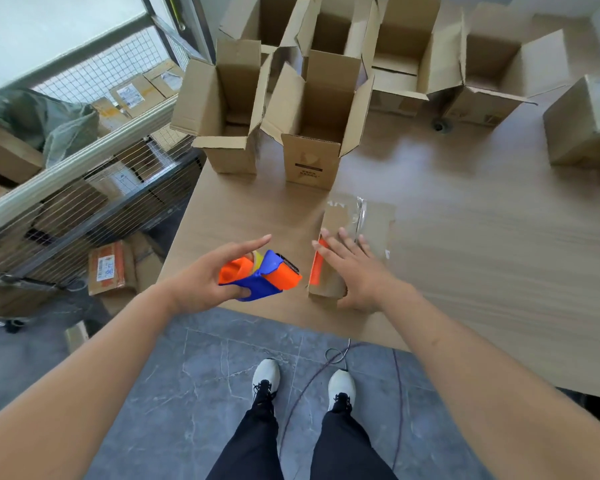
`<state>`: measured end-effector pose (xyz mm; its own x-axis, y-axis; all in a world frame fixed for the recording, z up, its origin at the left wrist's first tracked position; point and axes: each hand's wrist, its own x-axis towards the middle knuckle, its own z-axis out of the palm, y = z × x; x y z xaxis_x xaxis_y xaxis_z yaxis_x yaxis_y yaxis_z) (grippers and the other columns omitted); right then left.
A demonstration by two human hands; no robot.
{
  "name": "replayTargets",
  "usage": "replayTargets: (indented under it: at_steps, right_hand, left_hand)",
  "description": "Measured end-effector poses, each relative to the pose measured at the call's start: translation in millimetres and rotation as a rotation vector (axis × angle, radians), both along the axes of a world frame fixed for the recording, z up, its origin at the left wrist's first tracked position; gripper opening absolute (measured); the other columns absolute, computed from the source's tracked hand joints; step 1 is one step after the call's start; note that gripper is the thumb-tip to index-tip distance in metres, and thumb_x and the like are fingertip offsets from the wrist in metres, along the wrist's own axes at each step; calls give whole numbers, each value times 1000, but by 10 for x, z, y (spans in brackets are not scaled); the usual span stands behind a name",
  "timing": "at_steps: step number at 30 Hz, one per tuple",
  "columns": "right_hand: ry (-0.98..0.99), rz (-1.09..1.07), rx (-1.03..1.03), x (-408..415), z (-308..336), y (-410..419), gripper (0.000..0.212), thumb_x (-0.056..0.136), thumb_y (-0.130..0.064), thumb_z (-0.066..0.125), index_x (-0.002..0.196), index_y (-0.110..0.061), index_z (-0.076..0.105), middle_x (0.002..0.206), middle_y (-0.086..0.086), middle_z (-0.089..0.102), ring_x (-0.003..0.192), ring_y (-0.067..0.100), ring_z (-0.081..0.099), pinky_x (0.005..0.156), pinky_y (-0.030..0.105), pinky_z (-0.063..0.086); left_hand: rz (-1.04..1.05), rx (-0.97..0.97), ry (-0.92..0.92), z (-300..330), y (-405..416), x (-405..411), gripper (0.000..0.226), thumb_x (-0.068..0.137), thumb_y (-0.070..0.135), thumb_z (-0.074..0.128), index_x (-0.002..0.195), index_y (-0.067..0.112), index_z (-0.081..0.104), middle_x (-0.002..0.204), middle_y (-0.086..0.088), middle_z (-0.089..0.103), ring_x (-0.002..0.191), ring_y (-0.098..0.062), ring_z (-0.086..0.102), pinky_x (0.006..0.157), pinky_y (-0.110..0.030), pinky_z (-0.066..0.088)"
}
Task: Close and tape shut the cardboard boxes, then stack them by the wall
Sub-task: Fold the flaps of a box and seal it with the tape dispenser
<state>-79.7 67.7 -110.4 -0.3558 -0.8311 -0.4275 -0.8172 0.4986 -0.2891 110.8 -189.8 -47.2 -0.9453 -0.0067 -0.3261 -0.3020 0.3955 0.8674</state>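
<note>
A closed cardboard box (371,220) with clear tape along its top seam and an orange strip on its near left side sits near the front edge of the wooden table (482,237). My right hand (357,268) rests flat on top of it, fingers straight. To its left, my left hand (201,275) grips a blue and orange tape dispenser (267,277), its toothed blade pointing toward the box. Several open boxes stand at the back, the nearest two (222,109) (316,126) with flaps up. Another closed box (586,123) sits at the right edge.
Left of the table stands a wire-mesh cart (84,174) filled with labelled parcels, with more parcels (110,268) on the grey tile floor beside it. A thin cable (340,355) loops on the floor by my white shoes. A small dark round object (442,125) lies on the table.
</note>
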Motion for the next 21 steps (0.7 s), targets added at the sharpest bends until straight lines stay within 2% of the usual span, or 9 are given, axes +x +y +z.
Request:
replayTargets:
  at_steps: [1,3,5,6,11,13,17,19,21]
  right_hand:
    - [-119,-41,-93,-16,64,24,113,81,-45,80,164,-33,4,170,-9,-6,155,14,-13,127,48,-8]
    - [-512,-239,-344,8,250,31,79,91,-35,73,159,-32,32,164,-3,34,154,9,19,128,42,14]
    - [-865,-397,-496,64,472,36,48,99,-16,65,146,-22,55,142,1,61,136,9,52,114,31,41]
    - [-920,-419,-523,87,565,38,38,100,-13,64,138,-18,62,132,2,68,126,12,61,107,29,48]
    - [-788,-441,-553,94,783,173,16,98,-8,67,111,-6,76,92,10,76,83,19,72,84,42,63]
    - [-762,-457,-584,101,831,272,13,95,-6,71,106,-4,77,88,14,76,79,22,72,80,42,63]
    - [-769,-513,-641,170,856,399,10,90,1,74,99,-3,76,91,20,75,77,19,71,76,34,63]
    - [-711,-569,-657,210,853,418,11,90,4,73,94,-6,76,86,19,75,74,18,70,75,34,63]
    - [-645,-635,-662,254,825,431,16,89,6,71,87,-8,75,76,12,73,68,17,69,73,34,63]
  left_hand:
    - [9,-5,9,37,81,1,94,83,-10,74,155,38,38,116,0,58,106,-13,57,99,-13,41]
    - [20,-26,18,109,229,0,95,82,-11,74,155,38,38,117,-2,59,107,-13,58,99,-12,41]
    - [25,-42,17,171,369,-5,96,82,-10,75,155,41,38,115,-1,59,105,-12,58,99,-13,42]
    - [23,-39,14,203,432,-9,96,82,-9,75,154,43,38,113,1,59,103,-11,58,98,-16,43]
    - [10,-28,26,382,705,-29,95,84,-9,73,152,49,38,105,1,59,98,-20,58,96,-30,50]
    - [6,-30,31,451,787,-33,93,86,-7,72,151,51,40,106,-3,60,98,-25,57,96,-36,51]
    - [-56,-48,23,497,846,-77,85,89,-1,73,147,53,44,123,13,64,110,-15,60,101,-36,49]
    - [-94,-88,19,467,818,-114,79,92,4,72,145,56,45,131,10,60,119,-15,57,106,-40,47]
    - [-150,-163,-19,426,769,-149,75,96,11,68,142,64,41,124,4,57,116,-18,55,106,-45,45]
